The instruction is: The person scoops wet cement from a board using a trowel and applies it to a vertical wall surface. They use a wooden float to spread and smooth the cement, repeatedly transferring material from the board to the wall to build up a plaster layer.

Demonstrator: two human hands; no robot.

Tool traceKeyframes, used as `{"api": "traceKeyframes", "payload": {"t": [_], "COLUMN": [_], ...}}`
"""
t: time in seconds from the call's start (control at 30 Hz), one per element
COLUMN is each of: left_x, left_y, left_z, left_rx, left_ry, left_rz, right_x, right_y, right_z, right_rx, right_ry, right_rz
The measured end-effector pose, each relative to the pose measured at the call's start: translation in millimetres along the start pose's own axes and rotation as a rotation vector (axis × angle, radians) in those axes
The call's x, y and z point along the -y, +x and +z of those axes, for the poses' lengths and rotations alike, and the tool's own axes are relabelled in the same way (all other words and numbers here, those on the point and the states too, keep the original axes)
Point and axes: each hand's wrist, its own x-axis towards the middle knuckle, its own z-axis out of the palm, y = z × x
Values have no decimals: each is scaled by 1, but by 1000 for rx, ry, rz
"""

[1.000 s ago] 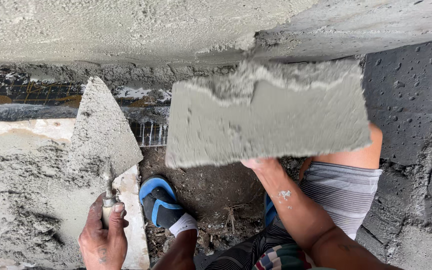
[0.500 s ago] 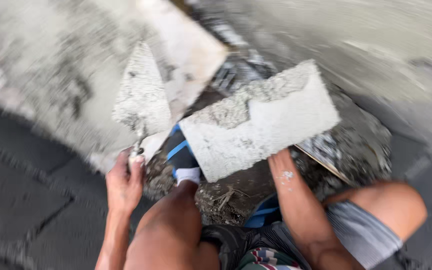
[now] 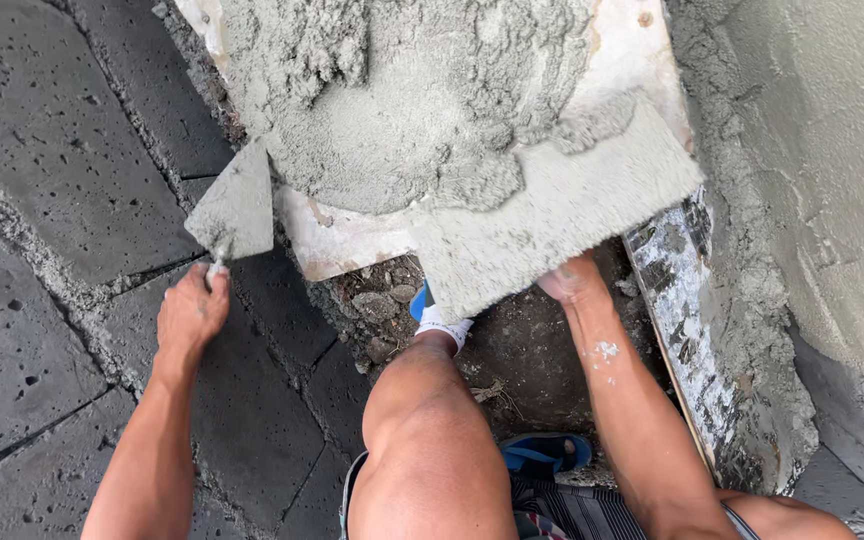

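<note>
1. Down by the paving, your left hand [image 3: 190,312] is closed round the handle of a pointed trowel [image 3: 235,208], blade forward, its tip touching the edge of the wet mortar heap [image 3: 422,110]; that angle suits cutting into the pile.
2. Your right hand [image 3: 572,280] holds a flat mortar board [image 3: 552,210] from beneath, tilted so its far edge meets the heap, which would let mortar slide onto it.
3. The heap lies on a pale mixing sheet [image 3: 337,235] on the ground, between the dark paving stones [image 3: 42,200] and the rendered wall [image 3: 832,180].
4. The board covers your right fingers, so you cannot see how that grip is closed or what handle it has.
5. Your bent knee [image 3: 422,400] hides most of one blue sandal [image 3: 542,452]; the other foot shows only a white sock [image 3: 442,325].
6. The heap and sheet are cut off at the top edge.
</note>
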Motion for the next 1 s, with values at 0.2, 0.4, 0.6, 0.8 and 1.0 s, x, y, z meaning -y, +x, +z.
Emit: {"api": "traceKeyframes", "payload": {"t": [0.2, 0.4, 0.6, 0.8, 1.0], "left_x": [-52, -107, -212, -251, -276], "left_y": [43, 29, 31, -52, -155], "left_z": [49, 94, 90, -4, -79], "left_rx": [-44, 2, -380, 137, -268], "left_ry": [-207, -531, -411, -242, 85], "left_rz": [119, 144, 831, 733, 1180], "right_x": [0, -1, 6, 24, 27], "right_y": [-20, -3, 1, -11, -28], "right_z": [-15, 3, 5, 3, 13], "right_rx": [48, -5, -117, 116, 81], "right_ry": [108, 89, -78, 107, 316], "right_rz": [-84, -70, -63, -116, -227]}}
